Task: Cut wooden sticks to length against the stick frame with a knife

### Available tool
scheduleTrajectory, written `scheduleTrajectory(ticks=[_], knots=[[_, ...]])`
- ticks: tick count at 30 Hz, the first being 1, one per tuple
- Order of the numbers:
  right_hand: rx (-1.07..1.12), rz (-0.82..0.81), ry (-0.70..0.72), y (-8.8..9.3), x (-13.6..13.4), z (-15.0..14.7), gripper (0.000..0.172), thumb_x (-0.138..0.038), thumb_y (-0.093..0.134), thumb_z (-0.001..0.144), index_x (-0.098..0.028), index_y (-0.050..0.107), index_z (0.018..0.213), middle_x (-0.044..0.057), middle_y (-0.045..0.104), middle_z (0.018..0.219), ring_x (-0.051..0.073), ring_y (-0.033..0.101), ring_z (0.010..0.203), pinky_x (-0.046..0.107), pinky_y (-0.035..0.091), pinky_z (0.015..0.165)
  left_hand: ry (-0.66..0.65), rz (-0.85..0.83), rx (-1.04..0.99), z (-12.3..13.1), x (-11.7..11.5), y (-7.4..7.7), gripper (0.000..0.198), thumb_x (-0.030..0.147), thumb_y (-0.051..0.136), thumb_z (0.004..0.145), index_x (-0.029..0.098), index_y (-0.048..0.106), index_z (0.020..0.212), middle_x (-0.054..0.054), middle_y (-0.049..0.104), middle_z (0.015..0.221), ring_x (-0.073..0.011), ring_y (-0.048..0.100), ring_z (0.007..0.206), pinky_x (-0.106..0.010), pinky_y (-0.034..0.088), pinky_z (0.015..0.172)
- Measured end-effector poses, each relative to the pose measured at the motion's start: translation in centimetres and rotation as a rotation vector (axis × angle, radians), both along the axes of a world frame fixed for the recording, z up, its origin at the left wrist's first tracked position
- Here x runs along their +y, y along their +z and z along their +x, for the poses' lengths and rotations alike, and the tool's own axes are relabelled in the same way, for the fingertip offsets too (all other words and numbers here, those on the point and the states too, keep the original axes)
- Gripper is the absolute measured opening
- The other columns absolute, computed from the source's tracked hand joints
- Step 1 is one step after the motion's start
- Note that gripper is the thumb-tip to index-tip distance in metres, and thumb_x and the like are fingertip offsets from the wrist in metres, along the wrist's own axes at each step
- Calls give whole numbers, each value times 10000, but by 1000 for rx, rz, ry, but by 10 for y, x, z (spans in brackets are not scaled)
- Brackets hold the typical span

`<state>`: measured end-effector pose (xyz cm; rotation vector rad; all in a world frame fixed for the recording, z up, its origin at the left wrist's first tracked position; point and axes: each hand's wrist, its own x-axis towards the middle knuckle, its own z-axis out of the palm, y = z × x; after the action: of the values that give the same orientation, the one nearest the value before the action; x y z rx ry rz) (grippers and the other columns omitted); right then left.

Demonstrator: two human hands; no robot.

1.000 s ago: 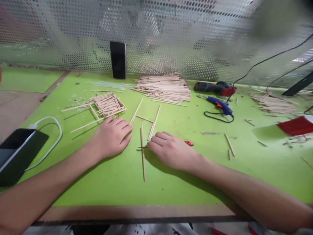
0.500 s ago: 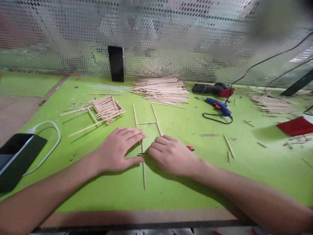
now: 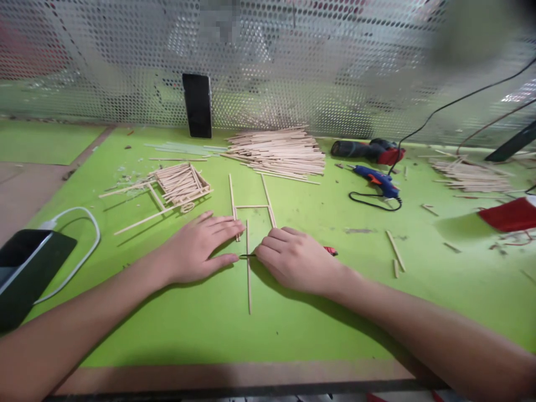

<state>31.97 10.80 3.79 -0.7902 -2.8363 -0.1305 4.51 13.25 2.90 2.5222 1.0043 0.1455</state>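
Observation:
My left hand [image 3: 200, 247] lies flat on the green mat [image 3: 293, 312], fingers stretched out, fingertips on the lower end of an H-shaped frame of thin wooden sticks [image 3: 250, 204]. My right hand [image 3: 295, 259] is curled around a red-handled cutter [image 3: 330, 250], whose dark blade tip pokes out to the left and meets a long loose stick [image 3: 248, 268] lying upright between my hands.
A pile of sticks [image 3: 278, 152] lies at the back, a small stick-built box [image 3: 180, 183] at the left. A blue glue gun [image 3: 377, 181], a black and red tool [image 3: 367, 149], a propped phone [image 3: 197, 105], another phone [image 3: 25, 268] with white cable.
My left hand slid right and turned the stick frame upright, then spread flat on its lower end. The right hand stayed in place with the cutter on the long stick.

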Motion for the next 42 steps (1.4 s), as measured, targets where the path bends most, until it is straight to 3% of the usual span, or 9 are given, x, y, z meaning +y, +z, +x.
scheduleTrajectory(ticks=[5,7,12,23,29,38,42], knots=[[-9,9,-11,-1,-1,0,187,-174,565,1056,-182,653,891,20,674,828,206,526,806,349,360,777,61,-2,77,7,-2,-4,1006,890,408,964,260,240,1730,-105,137,1793,-382,209,1669,-692,141,1353],[-11,12,-15,-1,-3,-1,183,-195,573,1064,-183,659,902,19,678,834,208,529,810,354,364,776,61,3,70,12,-6,-5,1004,893,414,958,275,237,1730,-89,103,1797,-380,174,1676,-692,127,1355],[4,13,1,-1,-9,-4,135,-243,653,1035,-184,662,914,19,695,857,216,534,827,366,369,779,0,-32,48,23,-17,-5,996,890,434,953,265,290,1715,-71,248,1776,-347,233,1671,-683,66,1369],[10,-13,13,-2,-8,-6,150,-259,641,1055,-187,657,925,23,709,889,220,533,837,373,370,771,81,-153,125,27,-22,-1,876,817,477,996,327,292,1699,-25,186,1777,-382,138,1685,-785,-15,1314],[22,-24,30,-3,-7,-9,168,-281,624,1075,-185,660,942,29,717,909,221,528,841,376,365,766,109,-168,158,24,-22,1,851,827,486,986,383,299,1688,0,172,1779,-375,99,1690,-782,-48,1307],[-10,-47,19,1,-8,-3,131,-203,588,1068,-180,663,964,31,706,892,215,532,831,367,367,769,77,-78,95,19,-22,-7,864,821,510,980,342,357,1683,-61,264,1770,-426,204,1666,-825,51,1290],[13,-32,23,-1,-8,-4,151,-172,559,1070,-172,663,960,45,720,920,216,537,846,363,381,778,-69,169,-8,16,-25,-6,737,741,414,1064,252,514,1605,-108,516,1662,-382,411,1584,-718,180,1319]])
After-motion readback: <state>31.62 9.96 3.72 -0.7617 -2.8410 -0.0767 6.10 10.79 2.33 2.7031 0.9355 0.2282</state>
